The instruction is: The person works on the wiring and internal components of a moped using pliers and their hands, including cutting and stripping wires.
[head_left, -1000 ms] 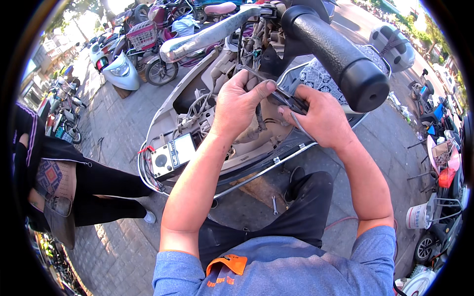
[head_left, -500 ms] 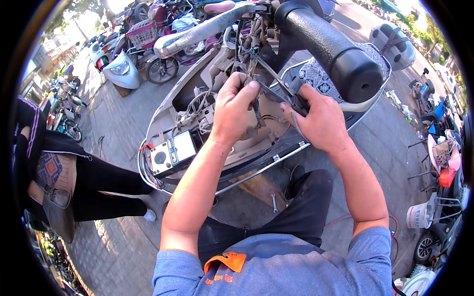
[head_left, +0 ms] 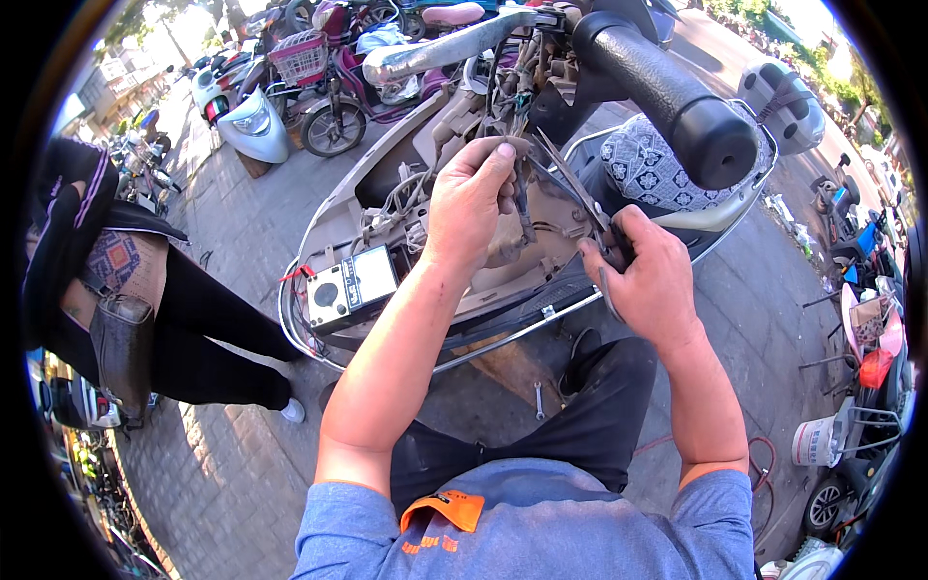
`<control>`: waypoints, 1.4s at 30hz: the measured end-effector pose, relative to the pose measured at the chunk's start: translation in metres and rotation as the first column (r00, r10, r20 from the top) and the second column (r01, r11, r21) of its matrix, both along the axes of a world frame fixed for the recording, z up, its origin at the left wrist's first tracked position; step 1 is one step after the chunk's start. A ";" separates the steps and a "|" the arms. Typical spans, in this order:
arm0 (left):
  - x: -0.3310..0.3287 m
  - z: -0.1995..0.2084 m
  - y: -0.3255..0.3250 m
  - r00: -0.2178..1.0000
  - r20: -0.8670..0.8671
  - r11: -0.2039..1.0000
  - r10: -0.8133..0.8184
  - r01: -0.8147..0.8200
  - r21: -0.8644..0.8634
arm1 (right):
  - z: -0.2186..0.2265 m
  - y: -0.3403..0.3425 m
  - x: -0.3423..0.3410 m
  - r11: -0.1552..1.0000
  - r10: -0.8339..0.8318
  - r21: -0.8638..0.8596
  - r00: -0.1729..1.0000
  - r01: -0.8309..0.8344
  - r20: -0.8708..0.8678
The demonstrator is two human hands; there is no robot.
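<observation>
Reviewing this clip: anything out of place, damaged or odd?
A silver metal wrench lies loose on the grey paving near the person's black shoe, where it could perhaps be stepped on. The beige plastic scooter body is open, its grey wiring exposed and tangled. I see no spill.

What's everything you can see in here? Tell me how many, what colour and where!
Opened scooter: 1, beige inside, middle
Handle: 1, black, upper middle
Wires: many, mostly greyish, inside scooter
Meter box: 1, white and black, scooter's left part
Patterned cover: 1, grey, white and dark, below handle
Wrench: 1, silver, ground
Basket bike: 1, purple-pink, upper left
Bucket: 1, white, right
Other bikes: several, mixed colours, around the edges
Standing person: 1, black clothes, left
Bag: 1, dark, on that person
Scissor-like tool: 1, dark grey, right grip
Shirt: 1, blue, bottom
Trousers: 1 pair, black, lower middle
Left grip: 1, bare, over scooter
Right grip: 1, bare, around tool
</observation>
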State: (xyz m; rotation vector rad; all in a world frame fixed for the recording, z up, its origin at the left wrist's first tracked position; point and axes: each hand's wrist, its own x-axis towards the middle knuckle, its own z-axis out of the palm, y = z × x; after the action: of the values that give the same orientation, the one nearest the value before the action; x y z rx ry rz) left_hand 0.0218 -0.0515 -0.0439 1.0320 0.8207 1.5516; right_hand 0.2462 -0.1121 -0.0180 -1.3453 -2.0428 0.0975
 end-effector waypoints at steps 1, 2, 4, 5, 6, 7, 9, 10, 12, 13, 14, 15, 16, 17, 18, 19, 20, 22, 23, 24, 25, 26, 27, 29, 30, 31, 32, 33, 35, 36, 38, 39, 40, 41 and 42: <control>-0.001 0.000 0.000 1.000 0.012 1.000 -0.002 0.002 -0.006 | -0.002 0.001 0.000 1.000 -0.002 0.028 1.000 0.001 0.007; -0.002 0.000 -0.001 1.000 0.025 1.000 -0.006 0.006 -0.013 | -0.002 0.003 0.001 0.999 -0.005 0.044 1.000 0.004 0.025; -0.004 -0.002 0.000 0.999 0.039 1.000 -0.023 0.023 -0.013 | -0.001 0.006 0.002 0.997 -0.016 0.076 0.998 0.011 0.061; -0.005 -0.003 0.001 0.998 0.040 0.999 -0.037 0.038 -0.006 | 0.002 0.008 0.003 0.993 -0.022 0.117 0.995 0.011 0.094; -0.006 -0.004 0.003 0.998 0.042 0.999 -0.053 0.053 0.000 | 0.005 0.011 0.004 0.987 -0.031 0.158 0.992 0.011 0.126; -0.008 -0.005 0.003 0.998 0.033 0.999 -0.050 0.050 -0.002 | 0.009 0.013 0.004 0.981 -0.039 0.194 0.987 0.007 0.157; -0.009 -0.005 0.006 0.999 0.017 0.999 -0.048 0.048 -0.007 | 0.018 0.020 0.004 0.978 -0.086 0.205 0.967 0.036 0.240; -0.008 0.002 0.005 1.000 -0.001 0.999 -0.026 0.026 -0.039 | 0.023 0.023 0.003 0.978 -0.096 0.206 0.957 0.039 0.274; -0.010 0.002 0.007 0.999 -0.020 0.999 -0.026 0.025 -0.038 | 0.028 0.028 0.001 0.978 -0.117 0.206 0.931 0.046 0.347; -0.010 0.001 0.009 1.000 -0.015 0.999 -0.028 0.027 -0.035 | 0.029 0.031 0.002 0.976 -0.114 0.214 0.926 0.037 0.360; -0.010 0.001 0.011 0.999 -0.037 0.999 -0.031 0.030 -0.033 | 0.029 0.034 0.002 0.975 -0.110 0.222 0.921 0.027 0.373; -0.011 0.002 0.013 0.998 -0.060 0.999 -0.034 0.032 -0.031 | 0.029 0.038 0.002 0.973 -0.107 0.230 0.916 0.017 0.386; -0.011 0.002 0.015 0.996 -0.081 0.999 -0.038 0.036 -0.033 | 0.030 0.041 0.001 0.971 -0.108 0.239 0.913 0.012 0.395; -0.011 0.002 0.017 0.994 -0.105 0.999 -0.032 0.030 -0.024 | 0.030 0.044 0.000 0.969 -0.109 0.248 0.909 0.007 0.403; -0.013 0.004 0.020 0.992 -0.117 0.999 -0.040 0.036 -0.037 | 0.031 0.046 -0.002 0.967 -0.111 0.256 0.905 0.002 0.411; -0.012 0.008 0.021 0.991 -0.127 0.998 -0.048 0.042 -0.049 | 0.032 0.049 -0.004 0.964 -0.105 0.267 0.903 -0.010 0.415; -0.011 0.010 0.021 0.989 -0.145 0.998 -0.030 0.022 -0.058 | 0.033 0.051 -0.005 0.960 -0.100 0.277 0.902 -0.022 0.420; -0.015 0.009 0.024 0.988 -0.148 0.997 -0.045 0.034 -0.074 | 0.036 0.052 -0.009 0.956 -0.095 0.289 0.892 -0.041 0.441; -0.017 0.009 0.024 0.984 -0.171 0.996 -0.044 0.031 -0.078 | 0.037 0.054 -0.008 0.961 -0.099 0.275 0.885 -0.034 0.456; -0.016 0.009 0.027 0.985 -0.164 0.996 -0.057 0.046 -0.070 | 0.038 0.056 -0.007 0.965 -0.103 0.260 0.877 -0.027 0.470; -0.016 0.009 0.028 0.985 -0.158 0.996 -0.068 0.059 -0.063 | 0.039 0.058 -0.006 0.969 -0.103 0.245 0.870 -0.021 0.483; -0.017 0.009 0.030 0.985 -0.153 0.996 -0.079 0.071 -0.055 | 0.040 0.059 -0.005 0.972 -0.096 0.232 0.869 -0.023 0.485; -0.018 0.008 0.030 0.985 -0.154 0.996 -0.080 0.073 -0.050 | 0.041 0.060 -0.002 0.975 -0.089 0.220 0.868 -0.024 0.488; -0.017 0.006 0.035 0.984 -0.147 0.995 -0.103 0.101 -0.022 | 0.046 0.058 0.004 0.983 -0.076 0.183 0.867 -0.018 0.493; -0.021 0.004 0.032 0.980 -0.173 0.995 -0.096 0.093 -0.025 | 0.047 0.053 0.003 0.988 -0.068 0.157 0.868 -0.011 0.492; -0.015 0.007 0.026 0.990 -0.124 0.996 -0.074 0.067 -0.054 | 0.049 0.050 0.010 0.990 -0.082 0.138 0.861 0.014 0.501; -0.015 0.003 0.022 0.988 -0.145 0.997 -0.062 0.054 -0.059 | 0.046 0.046 0.019 0.989 -0.039 0.141 0.879 -0.032 0.474; -0.012 -0.002 0.022 0.995 -0.071 0.996 -0.073 0.070 -0.047 | 0.044 0.044 0.027 0.991 -0.009 0.126 0.895 -0.053 0.447; -0.005 -0.002 0.020 0.996 0.052 0.996 -0.078 0.080 -0.043 | 0.046 0.034 0.040 0.985 0.169 -0.029 0.920 -0.170 0.353; -0.005 -0.004 0.023 0.993 0.063 0.995 -0.096 0.097 -0.017 | 0.048 0.030 0.044 0.971 0.239 -0.100 0.923 -0.218 0.301; -0.004 -0.004 0.017 0.994 0.078 0.997 -0.073 0.074 -0.020 | 0.043 0.020 0.041 0.952 0.297 -0.146 0.925 -0.268 0.236; -0.005 -0.003 0.020 0.992 0.089 0.996 -0.086 0.087 -0.015 | 0.045 0.019 0.044 0.968 0.249 -0.090 0.933 -0.233 0.260; -0.003 -0.002 0.018 0.992 0.113 0.998 -0.057 0.058 -0.010 | 0.045 0.020 0.042 0.975 0.219 -0.041 0.937 -0.216 0.273; -0.001 0.001 0.013 0.990 0.140 1.000 -0.023 0.024 -0.006 | 0.044 0.022 0.038 0.979 0.193 0.009 0.939 -0.204 0.285; 0.004 0.004 0.002 0.989 0.146 1.000 -0.005 0.003 0.010 | 0.042 0.021 0.038 0.978 0.199 0.022 0.952 -0.209 0.234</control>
State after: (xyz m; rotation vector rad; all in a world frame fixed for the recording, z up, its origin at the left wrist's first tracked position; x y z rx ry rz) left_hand 0.0254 -0.0499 -0.0401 0.9151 0.7098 1.6086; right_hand 0.2842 -0.0914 0.0236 -1.1573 -2.3614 -0.0167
